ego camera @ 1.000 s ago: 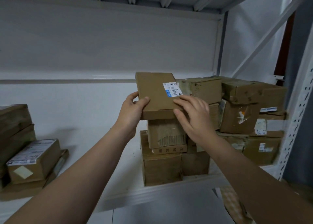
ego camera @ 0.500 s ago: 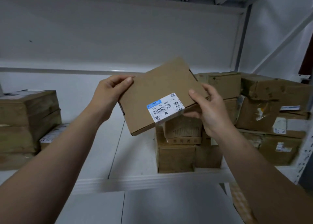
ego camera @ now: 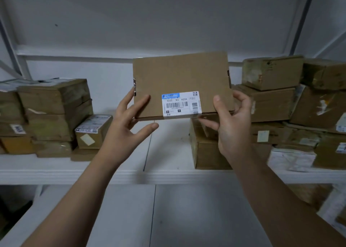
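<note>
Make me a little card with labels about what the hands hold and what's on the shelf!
Held thing: flat box, brown cardboard, held level
Sticker: white label with barcodes, low on its front
Left hand: grips its left edge, thumb on front
Right hand: grips its lower right corner, thumb on front
Shelf: white, with left pile and right pile of brown boxes

The white shelf (ego camera: 116, 173) carries cardboard boxes toward both ends. At the left end a stack of brown boxes (ego camera: 54, 106) stands beside a small labelled box (ego camera: 93, 132), which lies on a flat carton (ego camera: 82, 154). Toward the right end a brown box (ego camera: 207, 153) sits at the front edge, with a white parcel (ego camera: 292, 159) near it.
</note>
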A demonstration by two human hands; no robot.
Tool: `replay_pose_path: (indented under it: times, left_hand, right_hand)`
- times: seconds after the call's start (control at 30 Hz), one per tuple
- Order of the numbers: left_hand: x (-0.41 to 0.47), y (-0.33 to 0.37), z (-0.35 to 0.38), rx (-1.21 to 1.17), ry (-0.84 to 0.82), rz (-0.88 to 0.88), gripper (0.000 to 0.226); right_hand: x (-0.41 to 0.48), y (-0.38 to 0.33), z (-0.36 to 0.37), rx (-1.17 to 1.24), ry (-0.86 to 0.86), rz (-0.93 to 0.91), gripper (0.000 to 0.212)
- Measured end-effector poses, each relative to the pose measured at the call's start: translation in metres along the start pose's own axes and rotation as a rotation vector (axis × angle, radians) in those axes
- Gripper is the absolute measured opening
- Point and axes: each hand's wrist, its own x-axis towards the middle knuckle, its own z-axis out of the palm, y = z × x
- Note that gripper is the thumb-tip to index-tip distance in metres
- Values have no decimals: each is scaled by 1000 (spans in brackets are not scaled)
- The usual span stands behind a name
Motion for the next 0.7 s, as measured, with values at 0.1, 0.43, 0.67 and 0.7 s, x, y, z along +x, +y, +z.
replay_pose_path:
  times: [0.1, 0.43, 0.67, 0.7]
  left_hand:
    - [-6, -12, -15, 178, -52, 48, 78]
    - [-22, -32, -85, 350, 103, -25, 27]
    - [-37, -54, -107, 101, 181, -272, 39]
    - [-40, -58, -110, 89, 174, -293, 33]
  right_hand:
    - [-7, 11, 13, -10, 11, 5, 27]
    - [-17, 48, 60, -412, -37, 60, 20]
    - [-55, 79, 101, -569, -42, -141, 54]
    - [-58, 82, 106, -578, -27, -130, 53]
